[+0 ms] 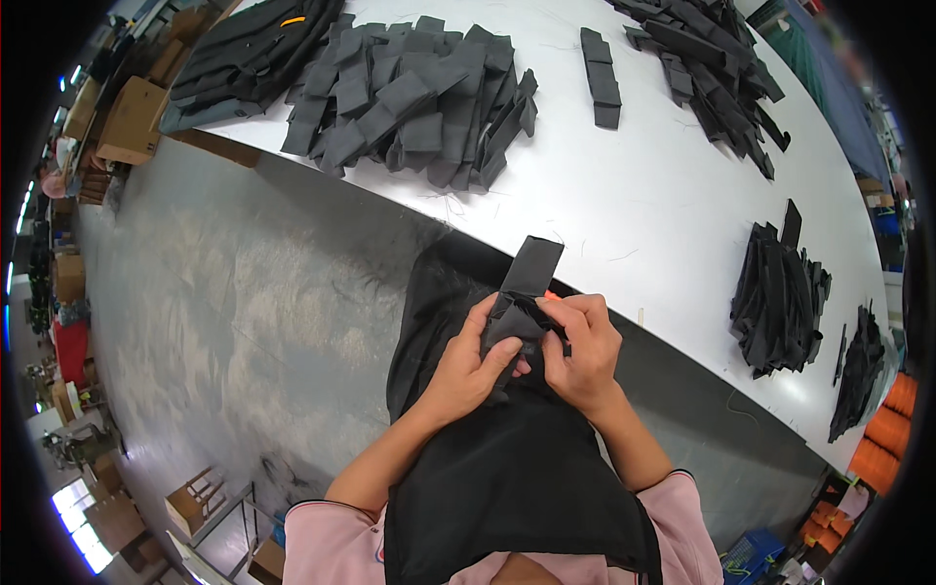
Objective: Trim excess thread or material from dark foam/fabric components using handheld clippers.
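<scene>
In front of my body, just off the table edge, I hold a black fabric strip (pixel 534 265). Its flat end sticks up above my fingers, and lower down the cloth is folded over. My left hand (pixel 463 369) is closed round the folded part, thumb pressed on top. From the other side, my right hand (pixel 588 346) pinches the fold between thumb and fingers. Part of the strip is hidden behind my fingers. A black apron (pixel 517 487) covers my front below the hands.
On the white table (pixel 585 210) lie a large heap of black strips (pixel 419 93), a lone strip (pixel 601 80), another heap (pixel 707 68) and an upright bundle (pixel 775 302). Black bags (pixel 249 63) sit far left. Orange spools (pixel 882 429) stand beyond the right corner.
</scene>
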`<state>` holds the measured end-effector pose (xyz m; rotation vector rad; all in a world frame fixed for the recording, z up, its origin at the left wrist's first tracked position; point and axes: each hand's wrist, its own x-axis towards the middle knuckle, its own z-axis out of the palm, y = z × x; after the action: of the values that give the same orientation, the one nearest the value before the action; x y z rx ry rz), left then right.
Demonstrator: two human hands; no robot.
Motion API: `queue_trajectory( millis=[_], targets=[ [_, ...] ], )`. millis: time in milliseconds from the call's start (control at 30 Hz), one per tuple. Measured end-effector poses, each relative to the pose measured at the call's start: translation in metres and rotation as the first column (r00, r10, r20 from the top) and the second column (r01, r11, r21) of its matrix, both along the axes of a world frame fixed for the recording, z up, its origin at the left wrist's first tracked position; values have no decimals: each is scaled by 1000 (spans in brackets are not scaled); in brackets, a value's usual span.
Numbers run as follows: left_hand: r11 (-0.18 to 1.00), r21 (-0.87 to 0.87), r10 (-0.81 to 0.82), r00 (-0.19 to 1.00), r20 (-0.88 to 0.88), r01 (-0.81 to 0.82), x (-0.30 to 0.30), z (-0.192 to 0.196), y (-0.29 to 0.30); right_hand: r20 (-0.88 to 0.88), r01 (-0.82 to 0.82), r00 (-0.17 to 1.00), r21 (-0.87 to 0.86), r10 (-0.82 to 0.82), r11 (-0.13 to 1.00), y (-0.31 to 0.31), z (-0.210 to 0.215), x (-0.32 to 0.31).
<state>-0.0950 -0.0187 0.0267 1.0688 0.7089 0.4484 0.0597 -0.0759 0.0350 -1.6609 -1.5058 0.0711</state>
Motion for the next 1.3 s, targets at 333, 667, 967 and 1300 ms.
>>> queue_trajectory(
  millis=[333,667,967,1300],
  targets=[
    [975,182,-86,971,-222,128,-1,10,1,-180,-83,981,-70,70,994,-1,-1,4],
    [959,252,-64,965,-254,130,-2,10,-1,-61,-2,998,-66,-2,998,-8,-2,-5],
    [963,-270,0,999,33,9,0,-2,12,-525,12,846,-166,-99,986,9,-16,-2],
    [810,-555,314,940,133,-192,-4,-15,56,-520,-243,854,-347,30,906,-33,-4,-9]
  ],
)
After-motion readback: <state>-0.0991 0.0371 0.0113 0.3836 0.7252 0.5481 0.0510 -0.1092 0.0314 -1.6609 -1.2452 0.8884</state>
